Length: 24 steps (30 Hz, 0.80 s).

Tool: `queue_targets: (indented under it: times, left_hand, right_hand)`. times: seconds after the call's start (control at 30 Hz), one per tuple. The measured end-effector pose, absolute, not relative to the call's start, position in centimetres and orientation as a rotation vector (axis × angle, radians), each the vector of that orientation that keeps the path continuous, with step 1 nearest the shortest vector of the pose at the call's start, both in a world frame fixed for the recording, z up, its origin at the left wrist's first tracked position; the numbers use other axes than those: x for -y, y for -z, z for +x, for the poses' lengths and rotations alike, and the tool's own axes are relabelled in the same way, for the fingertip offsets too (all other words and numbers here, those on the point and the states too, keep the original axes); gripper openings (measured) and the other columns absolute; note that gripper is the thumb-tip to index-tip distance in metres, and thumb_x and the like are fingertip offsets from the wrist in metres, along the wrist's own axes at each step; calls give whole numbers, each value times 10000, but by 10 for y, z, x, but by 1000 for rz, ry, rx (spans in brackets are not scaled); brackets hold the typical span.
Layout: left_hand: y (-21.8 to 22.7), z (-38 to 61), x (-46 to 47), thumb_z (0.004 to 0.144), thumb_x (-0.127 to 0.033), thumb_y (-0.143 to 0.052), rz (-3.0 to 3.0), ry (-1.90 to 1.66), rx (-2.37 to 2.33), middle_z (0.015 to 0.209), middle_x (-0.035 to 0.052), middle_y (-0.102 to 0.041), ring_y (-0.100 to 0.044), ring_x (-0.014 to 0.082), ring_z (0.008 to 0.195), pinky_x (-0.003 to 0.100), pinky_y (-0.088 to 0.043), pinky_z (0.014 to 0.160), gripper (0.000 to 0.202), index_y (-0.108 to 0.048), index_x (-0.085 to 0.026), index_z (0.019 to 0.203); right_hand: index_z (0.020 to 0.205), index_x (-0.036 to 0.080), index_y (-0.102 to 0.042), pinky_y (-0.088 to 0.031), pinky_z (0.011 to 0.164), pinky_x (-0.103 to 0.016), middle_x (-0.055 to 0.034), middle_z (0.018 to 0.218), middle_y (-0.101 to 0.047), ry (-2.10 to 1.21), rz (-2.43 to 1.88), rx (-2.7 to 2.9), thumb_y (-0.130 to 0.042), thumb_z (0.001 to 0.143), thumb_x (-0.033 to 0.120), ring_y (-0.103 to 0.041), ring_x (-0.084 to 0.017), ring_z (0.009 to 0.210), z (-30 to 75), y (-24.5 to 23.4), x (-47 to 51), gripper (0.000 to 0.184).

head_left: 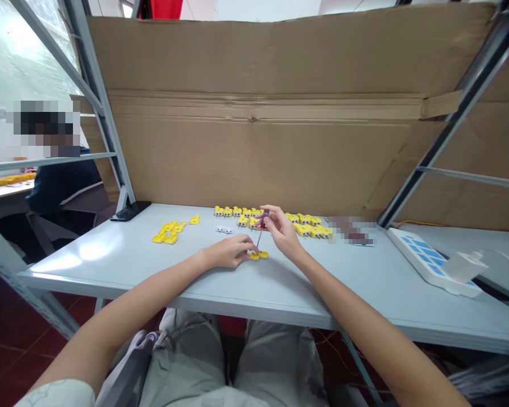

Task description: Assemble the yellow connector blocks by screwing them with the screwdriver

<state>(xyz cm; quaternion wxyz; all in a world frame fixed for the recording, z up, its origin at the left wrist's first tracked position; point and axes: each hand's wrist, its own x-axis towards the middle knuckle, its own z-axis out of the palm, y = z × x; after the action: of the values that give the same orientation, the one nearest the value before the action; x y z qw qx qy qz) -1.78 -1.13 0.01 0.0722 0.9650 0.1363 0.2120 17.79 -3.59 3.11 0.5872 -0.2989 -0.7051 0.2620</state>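
My right hand (281, 232) is closed around the dark red handle of a screwdriver (265, 216). The thin shaft points down, slightly tilted, to a small yellow plastic piece (262, 255) on the table. Resting on the tabletop, my left hand (231, 251) pinches the left end of that piece with its fingertips. Just beyond the left hand lie small white parts (224, 230). Behind my hands stand rows of yellow pieces with metal-looking parts (307, 227). Where the screwdriver tip meets the piece is too small to make out.
Loose yellow pieces (168, 232) lie in a group on the left of the table (152, 271). At right is a white power strip (432, 263) with a plugged-in charger (465, 264). A cardboard panel (254, 152) closes off the back. Another person (63, 181) sits at far left.
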Motion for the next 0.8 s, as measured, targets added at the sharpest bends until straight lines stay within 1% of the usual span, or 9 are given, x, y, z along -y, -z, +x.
queue_targets:
  times: [0.1, 0.17, 0.33, 0.37, 0.53, 0.6, 0.7, 0.73, 0.8]
  left_hand:
    - [-1, -17, 13, 920, -231, -510, 2861, -660, -383, 1064, 124, -576, -552, 210, 1010, 328, -451, 929, 253, -612, -148, 1136]
    - [-1, -18, 13, 921, -238, -511, 2841, -667, -372, 1065, 123, -573, -551, 209, 1011, 327, -449, 930, 253, -611, -150, 1135]
    - [1, -18, 11, 927, -248, -507, 2827, -679, -366, 1066, 124, -577, -550, 210, 1022, 335, -444, 942, 256, -615, -156, 1139]
    - [1, -17, 11, 927, -249, -508, 2827, -684, -360, 1068, 125, -582, -550, 210, 1030, 337, -440, 949, 254, -618, -155, 1136]
    - [1, -17, 11, 925, -235, -512, 2848, -691, -318, 1085, 126, -615, -551, 215, 1052, 348, -428, 966, 249, -626, -150, 1129]
    - [1, -16, 12, 926, -237, -510, 2850, -688, -322, 1083, 125, -622, -554, 215, 1052, 350, -429, 964, 250, -628, -153, 1130]
    - [0, -15, 12, 928, -250, -510, 2844, -677, -344, 1079, 127, -622, -560, 214, 1045, 346, -430, 958, 255, -631, -157, 1131]
    - [0, -15, 12, 928, -254, -512, 2840, -671, -349, 1079, 125, -622, -561, 213, 1042, 345, -429, 959, 254, -633, -160, 1131]
    - [0, -15, 12, 924, -257, -522, 2826, -666, -353, 1076, 119, -624, -563, 210, 1036, 342, -426, 960, 247, -637, -169, 1125]
  right_hand:
    - [1069, 263, -565, -574, 666, -327, 18, 770, -540, -583, -717, 1617, -619, 832, 442, -606, -139, 669, 176, -32, 36, 302]
    - [1046, 264, -586, -571, 633, -311, 21, 763, -505, -542, -739, 1617, -655, 807, 426, -582, -139, 667, 175, -32, 37, 297]
    - [1129, 268, -543, -570, 745, -353, -23, 906, -585, -591, -704, 1655, -505, 903, 458, -613, -141, 757, 173, -31, 38, 298]
    - [1138, 267, -532, -571, 747, -358, -21, 900, -591, -613, -693, 1650, -497, 905, 463, -620, -139, 750, 173, -31, 38, 306]
    - [1094, 260, -566, -573, 608, -308, 32, 730, -519, -518, -745, 1605, -640, 813, 447, -581, -125, 606, 171, -31, 37, 345]
    - [1079, 257, -579, -576, 629, -313, 15, 776, -546, -500, -764, 1599, -612, 829, 463, -586, -125, 627, 171, -32, 38, 325]
    - [1100, 259, -554, -585, 718, -352, -25, 898, -607, -594, -739, 1606, -512, 879, 515, -625, -136, 714, 171, -33, 39, 341]
    - [1096, 257, -546, -588, 723, -361, -26, 895, -614, -628, -732, 1604, -508, 876, 528, -632, -139, 720, 171, -34, 39, 351]
    - [1052, 248, -543, -597, 669, -352, 1, 801, -586, -638, -741, 1581, -572, 836, 527, -625, -139, 670, 172, -35, 39, 354]
